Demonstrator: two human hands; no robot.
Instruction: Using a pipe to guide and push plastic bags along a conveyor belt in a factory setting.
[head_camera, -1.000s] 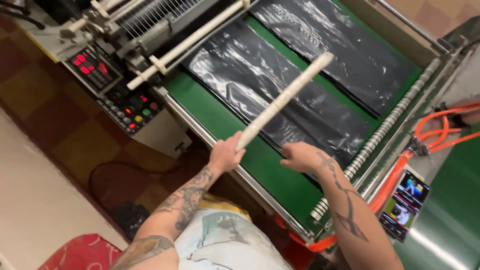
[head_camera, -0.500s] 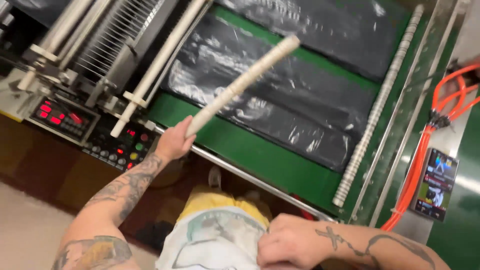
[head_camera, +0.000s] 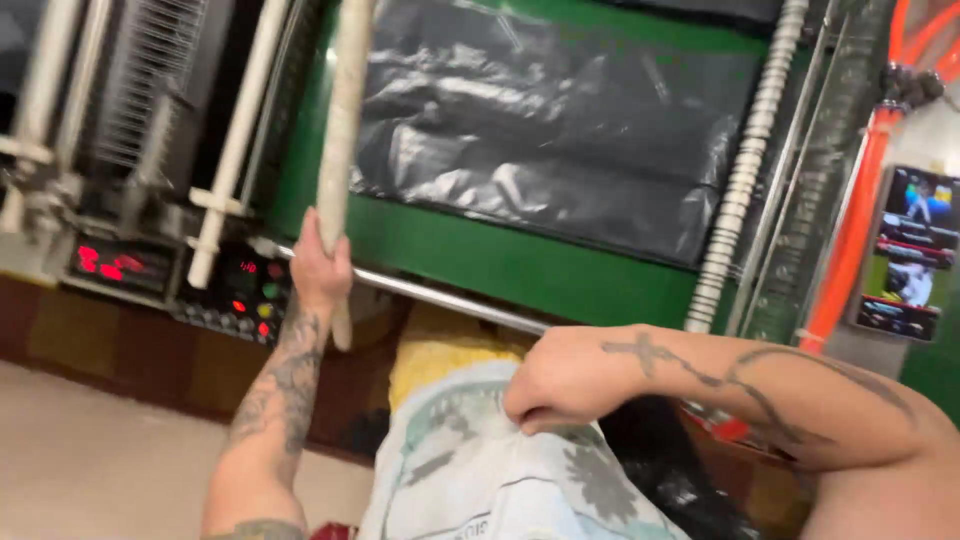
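Head view: our left hand (head_camera: 318, 268) has its grip closed round the pale rod (head_camera: 343, 130) near its lower end; the rod stands approx. upright, long axis vertical, top running out of frame in front of the green machine bed (head_camera: 480, 255) w/ black plastic film (head_camera: 560, 130). Our right hand (head_camera: 560, 380) is fisted, pinching the white printed sack (head_camera: 480, 470). We'd judge a low grip needs a firm wrist so the rod doesn't swing.

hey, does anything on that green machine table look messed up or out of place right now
The black plastic sheet on the green table lies wrinkled and bunched, not flat. Otherwise nothing stands out: the left hand holds a pale stick upright, and the right hand pinches the white sack.
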